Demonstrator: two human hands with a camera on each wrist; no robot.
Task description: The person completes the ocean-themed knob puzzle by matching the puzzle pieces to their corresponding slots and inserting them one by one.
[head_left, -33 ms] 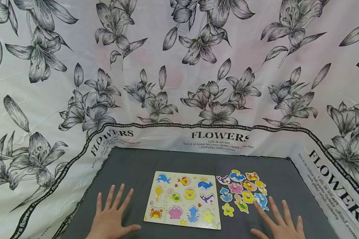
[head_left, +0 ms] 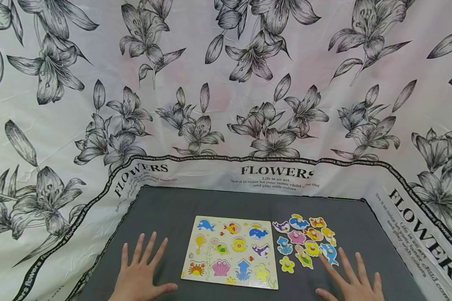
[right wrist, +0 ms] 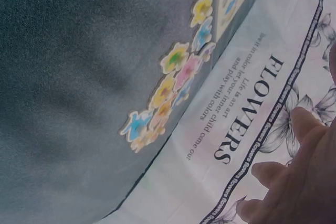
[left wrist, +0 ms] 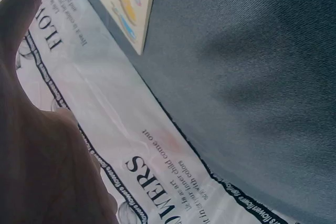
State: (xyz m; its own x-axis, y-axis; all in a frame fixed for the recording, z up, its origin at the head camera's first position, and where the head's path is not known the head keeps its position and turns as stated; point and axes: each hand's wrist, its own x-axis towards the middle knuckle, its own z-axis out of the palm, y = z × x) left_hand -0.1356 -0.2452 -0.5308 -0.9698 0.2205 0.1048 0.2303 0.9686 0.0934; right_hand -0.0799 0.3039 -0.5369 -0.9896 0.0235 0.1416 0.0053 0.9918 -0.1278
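My left hand is at the near left with its fingers spread, apart from the puzzle board. Sea animals are pictured on this pale board, including a crab, a pink shell and a squid. To its right, loose knobbed pieces lie in a cluster: a yellow starfish, a turtle, a blue dolphin, a pink shell and several others. My right hand, fingers also spread, is just below the cluster, its index fingertip close to the dolphin. Neither hand holds anything.
A dark grey cloth covers the table. White sheeting with black lily prints and "FLOWERS" lettering rises behind it and along both sides. The right wrist view shows the pieces lying close together near the board's corner.
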